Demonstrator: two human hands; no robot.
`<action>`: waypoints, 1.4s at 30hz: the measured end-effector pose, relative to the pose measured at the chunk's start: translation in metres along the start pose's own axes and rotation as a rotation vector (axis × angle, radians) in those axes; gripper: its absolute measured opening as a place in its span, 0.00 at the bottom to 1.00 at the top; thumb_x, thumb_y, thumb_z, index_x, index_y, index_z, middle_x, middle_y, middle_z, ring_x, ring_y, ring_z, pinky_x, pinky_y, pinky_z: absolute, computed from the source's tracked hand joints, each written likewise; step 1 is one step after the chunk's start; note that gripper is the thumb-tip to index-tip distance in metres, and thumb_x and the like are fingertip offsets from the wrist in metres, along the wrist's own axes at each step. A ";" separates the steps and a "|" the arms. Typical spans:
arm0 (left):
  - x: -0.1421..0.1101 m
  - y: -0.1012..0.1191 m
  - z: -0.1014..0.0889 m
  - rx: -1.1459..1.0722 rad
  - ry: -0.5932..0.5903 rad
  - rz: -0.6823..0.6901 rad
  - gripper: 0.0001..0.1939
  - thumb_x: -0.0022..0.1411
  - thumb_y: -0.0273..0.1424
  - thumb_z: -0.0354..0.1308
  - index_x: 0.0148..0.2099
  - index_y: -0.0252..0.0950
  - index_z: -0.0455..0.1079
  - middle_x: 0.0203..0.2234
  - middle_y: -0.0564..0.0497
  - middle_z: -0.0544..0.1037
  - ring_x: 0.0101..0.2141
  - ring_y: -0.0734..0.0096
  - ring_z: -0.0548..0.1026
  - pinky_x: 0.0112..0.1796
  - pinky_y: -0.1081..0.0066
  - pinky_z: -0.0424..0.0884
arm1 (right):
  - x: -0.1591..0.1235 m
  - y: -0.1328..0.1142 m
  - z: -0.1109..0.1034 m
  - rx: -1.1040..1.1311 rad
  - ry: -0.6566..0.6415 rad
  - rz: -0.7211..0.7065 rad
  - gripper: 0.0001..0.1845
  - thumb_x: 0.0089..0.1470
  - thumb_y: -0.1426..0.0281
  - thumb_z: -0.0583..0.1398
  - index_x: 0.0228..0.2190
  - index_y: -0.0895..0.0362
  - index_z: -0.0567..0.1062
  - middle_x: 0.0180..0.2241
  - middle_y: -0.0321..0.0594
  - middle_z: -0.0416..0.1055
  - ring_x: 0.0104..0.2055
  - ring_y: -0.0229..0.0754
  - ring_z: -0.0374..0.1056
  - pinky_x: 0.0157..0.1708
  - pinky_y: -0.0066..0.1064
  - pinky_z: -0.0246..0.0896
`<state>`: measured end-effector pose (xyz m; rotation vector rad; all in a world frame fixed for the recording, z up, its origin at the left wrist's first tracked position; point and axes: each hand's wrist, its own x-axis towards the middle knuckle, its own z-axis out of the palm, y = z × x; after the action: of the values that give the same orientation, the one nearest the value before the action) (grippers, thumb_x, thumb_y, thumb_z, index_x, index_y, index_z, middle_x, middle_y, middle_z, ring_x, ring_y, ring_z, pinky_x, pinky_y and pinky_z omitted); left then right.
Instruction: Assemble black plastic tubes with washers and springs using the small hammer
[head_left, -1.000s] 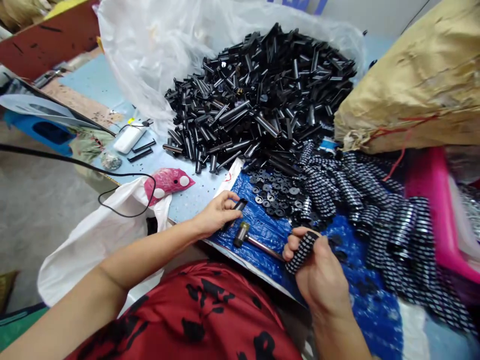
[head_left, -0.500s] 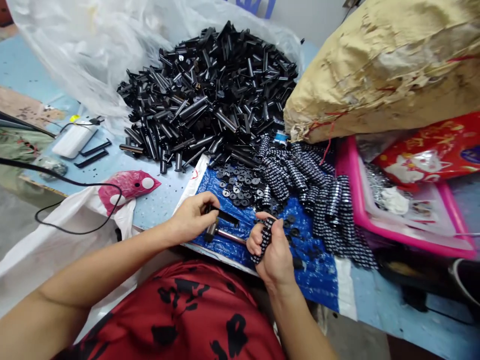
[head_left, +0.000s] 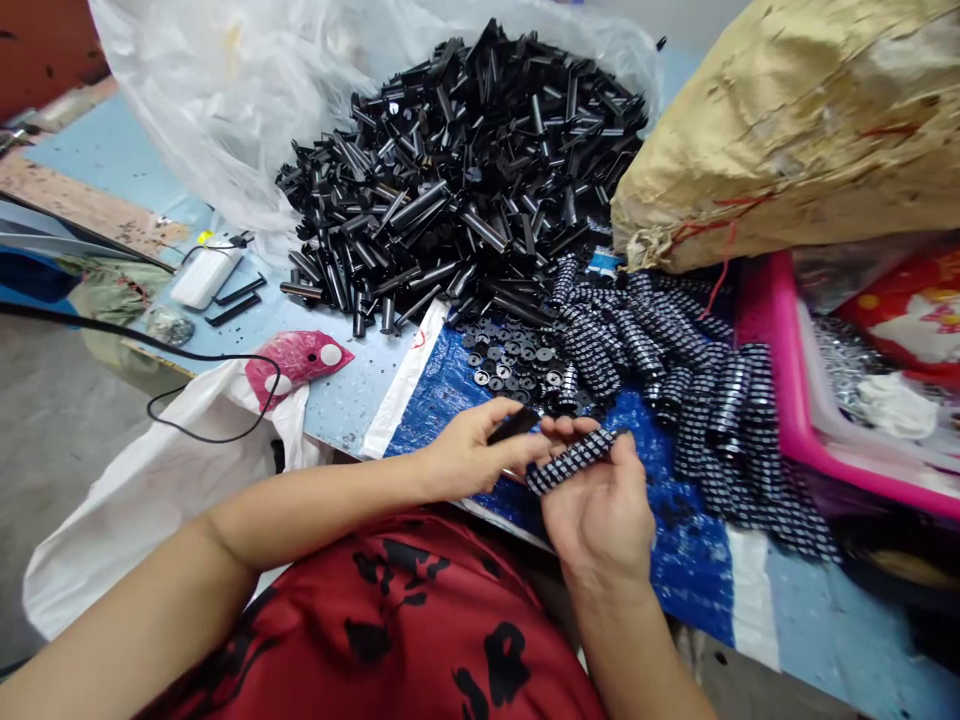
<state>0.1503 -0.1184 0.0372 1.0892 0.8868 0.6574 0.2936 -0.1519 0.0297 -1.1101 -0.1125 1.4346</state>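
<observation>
Nearest me, below my arms, is my red cloth garment with black printed shapes point(head_left: 416, 640). Over the table edge my hands are close together, the fingertips almost meeting; I can't tell whether they touch. My right hand point(head_left: 604, 510) is palm up, with a slim black cylinder in a white checked pattern point(head_left: 571, 462) lying slantwise across the fingers, my thumb pressing its upper end. My left hand point(head_left: 472, 450) pinches a flat, dark black piece point(head_left: 514, 425) between thumb and fingers, just beside the cylinder's lower end.

I'd judge the cylinder light and fairly stiff, its patterned surface giving some grip, though the round body could roll; I'd take it by the middle, or with the thumb on one end as here. The flat piece looks thin, smooth and perhaps slippery, so I'd hold it by its edges and not bend it.

Beyond, on a shiny blue plastic sheet point(head_left: 442, 392), lie small round black discs with centre holes point(head_left: 514, 365), and to their right a heap of similar checked cylinders point(head_left: 637, 340), beside a bright pink plastic tub point(head_left: 784, 375). Farthest off are a big pile of glossy black pieces point(head_left: 450, 190), a clear plastic bag point(head_left: 217, 120) and a yellowish woven sack point(head_left: 795, 130).
</observation>
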 end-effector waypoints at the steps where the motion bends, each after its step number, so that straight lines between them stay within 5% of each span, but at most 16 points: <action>1: 0.001 0.000 0.004 0.084 -0.009 0.053 0.25 0.58 0.46 0.68 0.48 0.34 0.71 0.31 0.52 0.76 0.27 0.76 0.72 0.30 0.75 0.68 | 0.001 0.003 0.003 -0.017 0.003 -0.017 0.34 0.50 0.43 0.60 0.43 0.59 0.65 0.44 0.39 0.71 0.47 0.34 0.72 0.48 0.32 0.71; 3: 0.003 0.000 0.008 0.220 -0.025 0.153 0.20 0.56 0.42 0.70 0.45 0.33 0.74 0.35 0.51 0.77 0.36 0.71 0.73 0.39 0.73 0.69 | 0.001 0.008 0.005 -0.103 -0.023 -0.061 0.36 0.54 0.41 0.56 0.46 0.60 0.66 0.54 0.44 0.68 0.56 0.37 0.70 0.57 0.34 0.69; 6: 0.000 0.002 0.005 0.246 -0.045 0.102 0.15 0.62 0.41 0.64 0.40 0.32 0.74 0.30 0.52 0.74 0.32 0.73 0.70 0.34 0.74 0.66 | 0.002 0.014 -0.007 -0.393 -0.139 -0.263 0.43 0.56 0.41 0.55 0.59 0.60 0.63 0.63 0.49 0.60 0.65 0.40 0.63 0.65 0.37 0.65; 10: -0.010 0.008 -0.010 0.134 -0.081 -0.055 0.18 0.60 0.43 0.66 0.36 0.30 0.72 0.26 0.54 0.70 0.28 0.76 0.66 0.29 0.75 0.61 | 0.003 0.014 -0.038 -1.045 -0.337 -0.896 0.62 0.46 0.49 0.69 0.72 0.53 0.46 0.71 0.50 0.41 0.75 0.47 0.46 0.69 0.41 0.61; 14: -0.015 0.010 -0.014 0.141 -0.143 -0.068 0.22 0.61 0.47 0.64 0.35 0.31 0.70 0.26 0.53 0.69 0.26 0.77 0.65 0.28 0.76 0.61 | 0.001 0.008 -0.046 -1.356 -0.369 -1.346 0.62 0.46 0.54 0.70 0.72 0.56 0.47 0.65 0.52 0.55 0.71 0.44 0.54 0.68 0.39 0.63; 20: -0.013 -0.002 -0.001 0.090 0.096 -0.018 0.30 0.72 0.55 0.41 0.41 0.33 0.68 0.25 0.53 0.68 0.22 0.78 0.61 0.25 0.73 0.60 | -0.008 0.008 -0.034 -1.399 -0.353 -1.434 0.65 0.44 0.50 0.70 0.72 0.64 0.48 0.61 0.55 0.62 0.66 0.47 0.61 0.63 0.39 0.68; 24: -0.015 -0.002 0.005 0.026 0.119 0.055 0.29 0.67 0.56 0.53 0.34 0.32 0.66 0.27 0.53 0.65 0.29 0.76 0.62 0.31 0.74 0.62 | -0.008 0.013 -0.033 -1.401 -0.372 -1.536 0.66 0.44 0.53 0.71 0.72 0.64 0.47 0.62 0.58 0.59 0.66 0.50 0.62 0.61 0.44 0.69; 29: -0.018 0.001 0.001 -0.365 0.043 -0.151 0.29 0.55 0.54 0.68 0.43 0.32 0.71 0.31 0.50 0.75 0.32 0.72 0.74 0.34 0.72 0.69 | -0.004 0.014 -0.032 -1.412 -0.393 -1.524 0.65 0.45 0.53 0.70 0.72 0.63 0.45 0.65 0.59 0.55 0.69 0.51 0.58 0.63 0.45 0.68; 35: -0.012 -0.002 -0.021 -0.639 -0.236 -0.394 0.29 0.46 0.45 0.77 0.42 0.32 0.72 0.34 0.43 0.81 0.33 0.62 0.81 0.32 0.68 0.76 | -0.004 0.016 -0.033 -1.456 -0.499 -1.390 0.66 0.49 0.48 0.67 0.73 0.62 0.40 0.67 0.58 0.50 0.72 0.51 0.53 0.64 0.45 0.66; 38: -0.010 -0.007 -0.030 -0.632 -0.185 -0.389 0.31 0.45 0.45 0.77 0.43 0.33 0.69 0.33 0.45 0.81 0.29 0.65 0.80 0.31 0.68 0.76 | -0.004 0.015 -0.041 -1.486 -0.483 -1.333 0.65 0.50 0.40 0.61 0.72 0.65 0.41 0.67 0.59 0.51 0.71 0.51 0.54 0.64 0.44 0.64; 40: -0.010 -0.009 -0.040 -0.489 -0.076 -0.273 0.30 0.47 0.46 0.76 0.44 0.33 0.69 0.31 0.47 0.80 0.28 0.69 0.78 0.31 0.69 0.74 | -0.004 0.013 -0.051 -1.576 -0.393 -1.369 0.55 0.52 0.45 0.63 0.69 0.63 0.53 0.62 0.53 0.60 0.66 0.47 0.61 0.62 0.39 0.63; 42: -0.010 -0.011 -0.055 -0.231 0.037 -0.086 0.26 0.53 0.45 0.72 0.44 0.33 0.70 0.30 0.49 0.78 0.28 0.71 0.76 0.33 0.70 0.72 | -0.004 0.012 -0.065 -1.717 -0.319 -1.435 0.35 0.54 0.56 0.66 0.58 0.58 0.69 0.52 0.43 0.70 0.56 0.40 0.67 0.57 0.32 0.62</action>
<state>0.0975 -0.1049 0.0189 0.8306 0.8620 0.6915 0.3270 -0.1922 -0.0107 -1.3932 -2.1525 -0.1589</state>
